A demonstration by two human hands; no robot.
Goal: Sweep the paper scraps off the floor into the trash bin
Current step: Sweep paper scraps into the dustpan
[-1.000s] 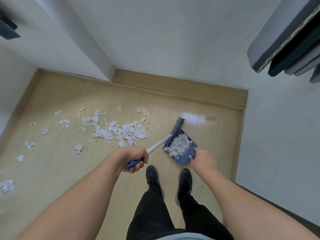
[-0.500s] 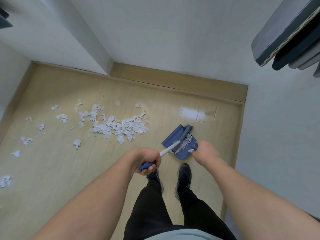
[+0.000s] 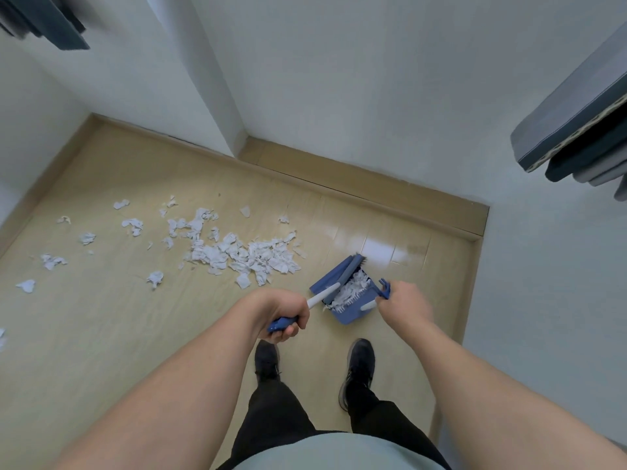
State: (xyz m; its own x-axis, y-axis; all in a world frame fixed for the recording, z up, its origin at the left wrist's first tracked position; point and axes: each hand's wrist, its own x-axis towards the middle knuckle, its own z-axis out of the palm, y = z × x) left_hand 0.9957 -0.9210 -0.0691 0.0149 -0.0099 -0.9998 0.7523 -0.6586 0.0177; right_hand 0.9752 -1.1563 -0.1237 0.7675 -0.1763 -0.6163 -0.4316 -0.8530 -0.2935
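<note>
Both hands grip tools: left hand (image 3: 286, 315) clenched on the brush (image 3: 334, 283), now pressed into the lifted dustpan (image 3: 346, 300), held by the right hand (image 3: 405, 301); most paper scraps (image 3: 237, 252) remain mid-floor (image 3: 101, 334).

White walls (image 3: 356, 79) stand all around, and one white corner (image 3: 217, 106) sticks out into the room. A tan wooden board (image 3: 373, 184) runs along the bottom of the walls. A shiny spot of light (image 3: 380, 247) shows near the far wall. Two black shoes (image 3: 358, 364) point forward below black pants (image 3: 278, 418). Folded dark and grey things (image 3: 576, 137) are stacked high up on the right. Something dark (image 3: 44, 22) hangs at the top left, too blurry to tell.
</note>
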